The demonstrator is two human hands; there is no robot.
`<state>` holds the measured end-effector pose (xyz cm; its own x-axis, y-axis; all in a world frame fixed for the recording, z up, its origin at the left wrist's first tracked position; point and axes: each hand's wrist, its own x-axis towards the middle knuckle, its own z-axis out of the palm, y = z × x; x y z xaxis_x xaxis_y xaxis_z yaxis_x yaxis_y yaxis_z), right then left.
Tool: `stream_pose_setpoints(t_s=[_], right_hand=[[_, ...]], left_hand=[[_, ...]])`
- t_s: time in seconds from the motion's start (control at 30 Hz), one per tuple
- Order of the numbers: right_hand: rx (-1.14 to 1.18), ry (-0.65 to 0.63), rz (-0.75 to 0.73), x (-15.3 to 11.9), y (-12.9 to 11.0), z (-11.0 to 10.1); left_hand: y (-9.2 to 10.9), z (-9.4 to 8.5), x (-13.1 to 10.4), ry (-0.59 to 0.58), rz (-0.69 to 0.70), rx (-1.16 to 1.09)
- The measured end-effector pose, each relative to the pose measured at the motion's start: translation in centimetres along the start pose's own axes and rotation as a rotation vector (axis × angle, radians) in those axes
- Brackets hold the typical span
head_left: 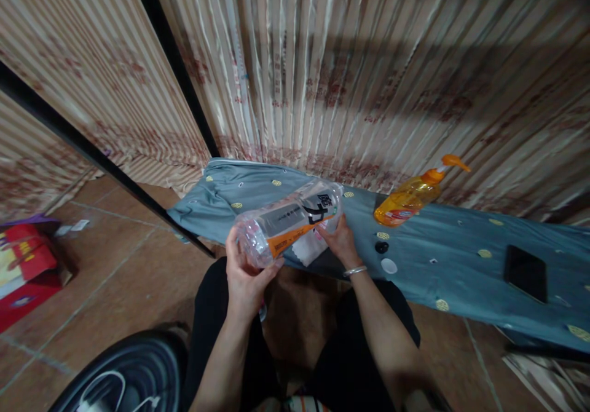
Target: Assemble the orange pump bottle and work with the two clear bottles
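Head view: from here, left hand and right hand grip the clear bottle mid-frame, label still on; the pump bottle at right stands untouched.

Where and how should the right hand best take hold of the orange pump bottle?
Probably around the body of the orange pump bottle, coming from the person's near side, above the small black piece and white disc. The body is broad, while the pump head is narrow and juts right. The right hand must first release the clear bottle.
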<state>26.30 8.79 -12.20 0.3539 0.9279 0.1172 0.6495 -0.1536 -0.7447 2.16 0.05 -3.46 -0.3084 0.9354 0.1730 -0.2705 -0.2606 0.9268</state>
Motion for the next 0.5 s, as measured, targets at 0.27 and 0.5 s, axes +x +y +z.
stream_pose_setpoints(t_s=[0.27, 0.5], right_hand=[[0.003, -0.017, 0.009, -0.25, -0.77, -0.50], [0.011, -0.020, 0.023, -0.15, -0.37, -0.38]], left_hand=[[-0.09, -0.05, 0.05, -0.011, 0.014, 0.004], [0.09, 0.03, 0.14, -0.030, 0.024, 0.010]])
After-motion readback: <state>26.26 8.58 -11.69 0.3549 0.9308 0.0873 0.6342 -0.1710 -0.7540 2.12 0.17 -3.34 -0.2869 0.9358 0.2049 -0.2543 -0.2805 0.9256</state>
